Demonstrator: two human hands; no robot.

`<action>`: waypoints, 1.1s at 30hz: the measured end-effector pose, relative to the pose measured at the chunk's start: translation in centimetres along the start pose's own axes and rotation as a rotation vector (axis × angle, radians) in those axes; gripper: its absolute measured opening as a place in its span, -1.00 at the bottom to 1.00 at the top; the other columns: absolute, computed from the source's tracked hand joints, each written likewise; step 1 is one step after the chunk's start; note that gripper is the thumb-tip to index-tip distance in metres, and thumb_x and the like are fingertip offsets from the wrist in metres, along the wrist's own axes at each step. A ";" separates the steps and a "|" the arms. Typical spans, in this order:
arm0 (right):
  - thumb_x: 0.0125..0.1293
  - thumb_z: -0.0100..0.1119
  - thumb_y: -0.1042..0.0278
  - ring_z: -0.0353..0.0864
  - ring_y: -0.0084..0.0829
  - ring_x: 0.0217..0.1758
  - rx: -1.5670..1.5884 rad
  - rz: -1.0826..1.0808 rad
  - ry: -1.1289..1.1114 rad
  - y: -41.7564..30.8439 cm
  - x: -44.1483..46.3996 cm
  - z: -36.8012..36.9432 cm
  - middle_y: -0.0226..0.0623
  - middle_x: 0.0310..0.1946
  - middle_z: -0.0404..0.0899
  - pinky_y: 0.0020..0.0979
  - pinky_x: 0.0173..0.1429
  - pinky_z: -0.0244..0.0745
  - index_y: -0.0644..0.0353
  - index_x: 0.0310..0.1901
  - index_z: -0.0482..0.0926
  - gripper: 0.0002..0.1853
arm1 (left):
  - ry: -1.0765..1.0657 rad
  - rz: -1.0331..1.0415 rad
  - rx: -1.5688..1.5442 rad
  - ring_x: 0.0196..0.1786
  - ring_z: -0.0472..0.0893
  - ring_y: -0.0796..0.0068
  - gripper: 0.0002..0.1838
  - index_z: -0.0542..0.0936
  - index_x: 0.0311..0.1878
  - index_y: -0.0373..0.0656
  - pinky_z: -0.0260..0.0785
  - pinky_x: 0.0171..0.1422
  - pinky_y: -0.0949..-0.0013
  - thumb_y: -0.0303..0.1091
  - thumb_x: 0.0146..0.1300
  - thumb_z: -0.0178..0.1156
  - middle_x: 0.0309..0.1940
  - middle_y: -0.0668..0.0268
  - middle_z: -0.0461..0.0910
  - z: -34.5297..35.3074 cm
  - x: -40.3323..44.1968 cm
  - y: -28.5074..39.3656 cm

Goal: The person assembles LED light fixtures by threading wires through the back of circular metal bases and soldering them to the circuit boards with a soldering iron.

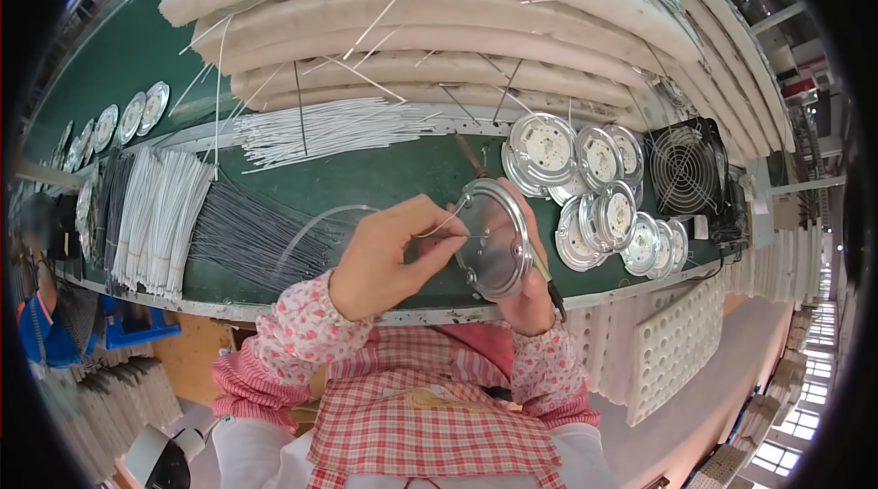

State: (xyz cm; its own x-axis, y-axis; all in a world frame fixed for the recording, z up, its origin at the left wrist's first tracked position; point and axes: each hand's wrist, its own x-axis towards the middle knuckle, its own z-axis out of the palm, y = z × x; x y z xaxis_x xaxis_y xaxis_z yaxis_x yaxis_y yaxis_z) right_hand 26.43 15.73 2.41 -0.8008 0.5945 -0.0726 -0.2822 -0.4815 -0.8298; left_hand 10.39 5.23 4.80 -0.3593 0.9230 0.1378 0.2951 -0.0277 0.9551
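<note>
My left hand (393, 247) pinches a thin white wire (445, 222) between thumb and fingertips, close to the face of a round metal lamp plate (494, 256). Part of the wire loops out to the left behind my hand. The shiny plate is tilted up on edge, its flat side with small studs turned towards my left fingers. Wrapped round its right edge is my right hand (526, 297). A slim tool with a pale green handle (546, 277) and dark cable end, perhaps a soldering iron, also lies in the right hand; its tip is hidden behind the plate.
Several similar plates (599, 160) are stacked at the right, beside a black fan (684, 169). Bundles of white wires (160, 219) and dark wires (256, 228) lie at left. More loose white wires (320, 130) lie below stacked foam sheets (430, 27). Another person (55, 306) is far left.
</note>
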 end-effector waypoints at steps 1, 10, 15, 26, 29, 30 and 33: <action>0.07 0.45 -0.19 0.31 -0.16 0.51 -0.013 -0.014 -0.001 0.0 0.0 0.0 -0.08 0.42 0.26 -0.15 0.55 0.22 0.26 0.56 -0.08 0.21 | 0.006 0.008 -0.007 -0.39 0.50 0.61 -0.87 0.71 -0.14 -0.22 0.32 -0.29 0.49 -0.52 0.25 0.35 -0.37 0.34 0.60 0.1 0.1 0.0; -0.02 0.58 -0.18 0.34 -0.17 0.48 -0.137 -0.055 -0.003 0.7 -0.6 -0.6 -0.07 0.42 0.25 -0.18 0.53 0.24 0.20 0.55 -0.02 0.25 | 0.058 0.014 0.008 -0.43 0.48 0.59 -0.83 0.74 -0.12 -0.21 0.32 -0.34 0.46 -0.55 0.20 0.36 -0.40 0.33 0.57 0.9 -0.4 0.4; -0.04 0.68 0.05 0.35 -0.15 0.48 -0.616 -0.344 -0.071 1.3 -1.4 -1.1 -0.01 0.44 0.27 -0.15 0.49 0.30 0.25 0.54 -0.01 0.24 | 0.133 0.028 0.132 -0.46 0.49 0.55 -0.82 0.74 -0.16 -0.22 0.32 -0.33 0.42 -0.58 0.14 0.36 -0.45 0.30 0.55 1.9 -1.6 0.3; -0.24 0.76 0.13 0.40 -0.01 0.28 -1.011 -0.486 0.038 1.0 -2.6 -0.3 -0.01 0.25 0.39 -0.10 0.35 0.34 0.22 0.46 0.23 0.20 | 0.111 -0.175 -0.156 -0.42 0.48 0.44 -0.84 0.69 -0.22 -0.28 0.32 -0.30 0.37 -0.38 0.23 0.34 -0.46 0.22 0.56 2.2 -2.9 -1.6; -0.21 0.73 0.16 0.38 0.07 0.27 -1.155 -0.535 0.088 2.0 -2.6 -0.4 0.04 0.25 0.38 -0.06 0.34 0.34 0.22 0.46 0.24 0.16 | 0.073 -0.223 0.021 -0.43 0.53 0.35 -0.73 0.68 -0.28 -0.25 0.34 -0.28 0.35 -0.20 0.20 0.39 -0.47 0.17 0.59 2.4 -2.9 -1.7; -0.16 0.70 0.15 0.35 0.13 0.28 -1.192 -0.549 0.119 2.5 -2.7 -0.3 0.09 0.27 0.37 -0.02 0.33 0.33 0.23 0.45 0.25 0.12 | 0.061 -0.201 0.154 -0.43 0.55 0.30 -0.69 0.68 -0.29 -0.24 0.35 -0.27 0.34 -0.14 0.18 0.41 -0.47 0.15 0.60 2.5 -2.7 -1.7; -0.12 0.66 0.03 0.37 0.14 0.30 -1.326 -0.664 0.141 3.1 -2.6 -0.4 0.08 0.28 0.39 0.03 0.36 0.32 0.27 0.42 0.30 0.08 | 0.180 -0.065 0.319 -0.52 0.58 0.39 -0.69 0.69 -0.32 -0.28 0.43 -0.34 0.31 -0.21 0.06 0.50 -0.55 0.10 0.61 3.5 -2.0 -2.1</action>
State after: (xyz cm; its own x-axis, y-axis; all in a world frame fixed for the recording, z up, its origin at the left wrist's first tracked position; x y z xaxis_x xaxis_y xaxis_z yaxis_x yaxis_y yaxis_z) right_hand 27.86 12.91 -0.22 -0.6434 0.5587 0.5235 0.1703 0.7710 -0.6136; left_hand 13.57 4.82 1.57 -0.5277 0.8360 0.1506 0.5175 0.1757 0.8374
